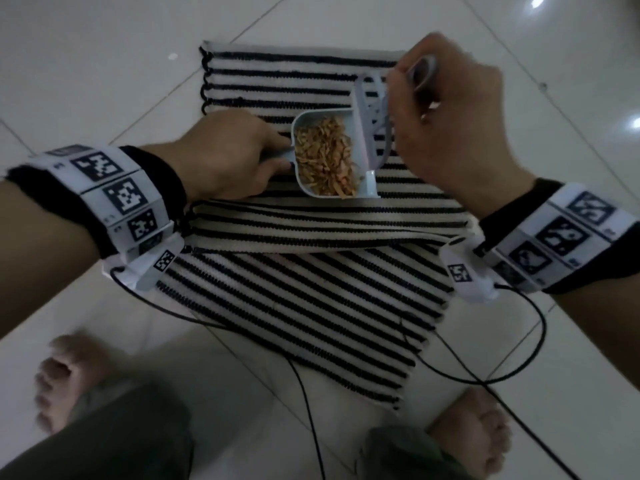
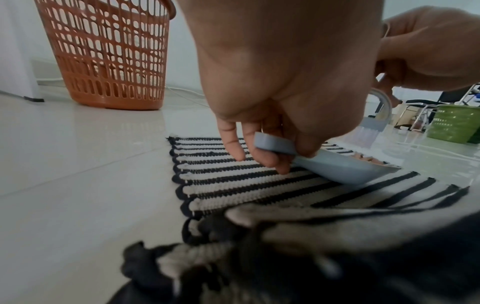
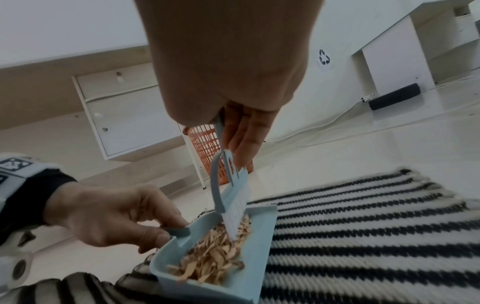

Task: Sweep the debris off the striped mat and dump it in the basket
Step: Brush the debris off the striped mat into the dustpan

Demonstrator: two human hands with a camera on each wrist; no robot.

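Note:
A black-and-white striped mat (image 1: pixel 294 299) lies folded on the tiled floor. On it rests a pale blue dustpan (image 1: pixel 367 181) filled with tan wood shavings (image 1: pixel 325 157). My left hand (image 1: pixel 228 157) grips the dustpan's short handle (image 2: pixel 275 146). My right hand (image 1: pixel 446 123) grips the loop handle of a small blue brush (image 1: pixel 372 112), and its white bristles (image 3: pixel 235 214) stand in the shavings (image 3: pixel 215 257) at the pan's mouth. An orange mesh basket (image 2: pixel 109 53) stands on the floor beyond the mat's far left corner, also seen as the basket (image 3: pixel 205 142) behind the brush.
Black cables (image 1: pixel 450 368) trail from both wrists over the mat and floor. My bare feet (image 1: pixel 65 375) are at the near edge. A green basket (image 2: pixel 454 123) and chair legs stand far right. White cabinets (image 3: pixel 124 115) line the wall.

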